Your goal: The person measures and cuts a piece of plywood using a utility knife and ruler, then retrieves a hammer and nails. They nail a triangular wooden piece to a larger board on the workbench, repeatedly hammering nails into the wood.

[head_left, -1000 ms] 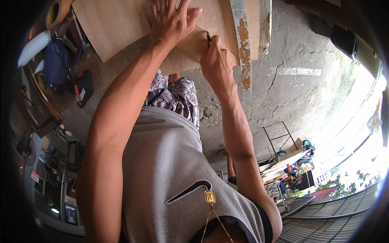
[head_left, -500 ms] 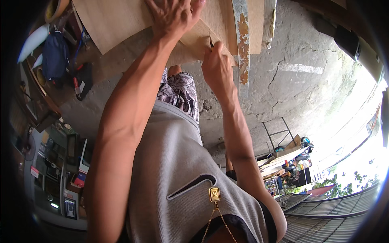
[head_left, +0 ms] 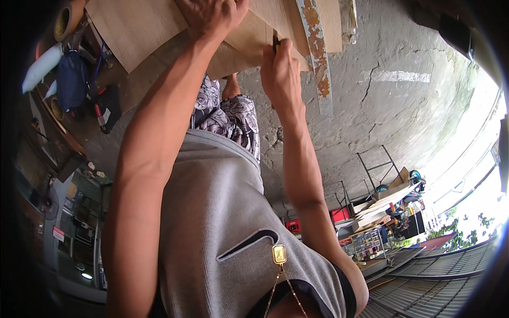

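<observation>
While right fingers [head_left: 285, 49] pinch a dark tool [head_left: 275, 40] over plywood [head_left: 248, 40], I cannot tell whether left fingers [head_left: 241, 5] are spread.

At your upper left you have a wide tape roll [head_left: 63, 22], a pale elongated object [head_left: 42, 69] and a dark blue bundle [head_left: 72, 82]; to your right you see cracked concrete floor [head_left: 397, 108] and ribbed metal panels [head_left: 437, 286].

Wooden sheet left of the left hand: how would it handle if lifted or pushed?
The wooden sheet looks thin, so it is probably light for its size and slightly flexible. Its broad, flat shape suggests sliding, not rolling.
</observation>
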{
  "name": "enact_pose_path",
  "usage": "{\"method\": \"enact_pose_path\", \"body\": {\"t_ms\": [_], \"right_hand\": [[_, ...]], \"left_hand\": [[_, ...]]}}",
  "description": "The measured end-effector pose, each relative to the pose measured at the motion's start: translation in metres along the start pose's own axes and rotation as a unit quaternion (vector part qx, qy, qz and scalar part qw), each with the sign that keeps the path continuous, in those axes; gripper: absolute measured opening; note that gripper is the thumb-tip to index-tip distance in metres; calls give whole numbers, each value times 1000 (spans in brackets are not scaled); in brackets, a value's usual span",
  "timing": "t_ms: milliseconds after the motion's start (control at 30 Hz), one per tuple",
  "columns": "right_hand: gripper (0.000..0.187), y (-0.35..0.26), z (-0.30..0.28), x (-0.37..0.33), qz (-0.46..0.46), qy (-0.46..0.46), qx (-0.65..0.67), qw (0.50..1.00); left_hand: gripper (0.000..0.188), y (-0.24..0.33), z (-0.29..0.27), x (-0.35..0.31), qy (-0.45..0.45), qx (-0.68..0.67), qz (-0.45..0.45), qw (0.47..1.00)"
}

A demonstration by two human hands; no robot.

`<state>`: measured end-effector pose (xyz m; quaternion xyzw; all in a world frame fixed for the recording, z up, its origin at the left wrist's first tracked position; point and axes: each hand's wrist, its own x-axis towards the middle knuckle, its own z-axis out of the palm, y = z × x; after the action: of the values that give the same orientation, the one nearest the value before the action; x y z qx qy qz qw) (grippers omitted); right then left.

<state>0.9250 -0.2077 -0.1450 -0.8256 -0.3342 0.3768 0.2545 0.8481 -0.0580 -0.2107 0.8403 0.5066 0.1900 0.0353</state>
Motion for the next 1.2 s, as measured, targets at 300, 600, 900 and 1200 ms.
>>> {"method": "enact_pose_path", "body": {"t_ms": [300, 600, 900, 1200], "right_hand": [[26, -13, 0, 13, -8, -9, -48, 999], [25, -18, -1, 16, 0, -36, -55, 998], [30, -25, -8, 11, 72, -71, -68, 993], [25, -6, -5, -41, 143, -97, -77, 982]], "left_hand": [[53, 6, 2, -5, 25, -17, 39, 999], [58, 9, -3, -1, -22, -77, 50, 996], [61, 18, -9, -4, -77, -35, 2, 996], [61, 12, 4, -9, -85, 4, 4, 996]]}}
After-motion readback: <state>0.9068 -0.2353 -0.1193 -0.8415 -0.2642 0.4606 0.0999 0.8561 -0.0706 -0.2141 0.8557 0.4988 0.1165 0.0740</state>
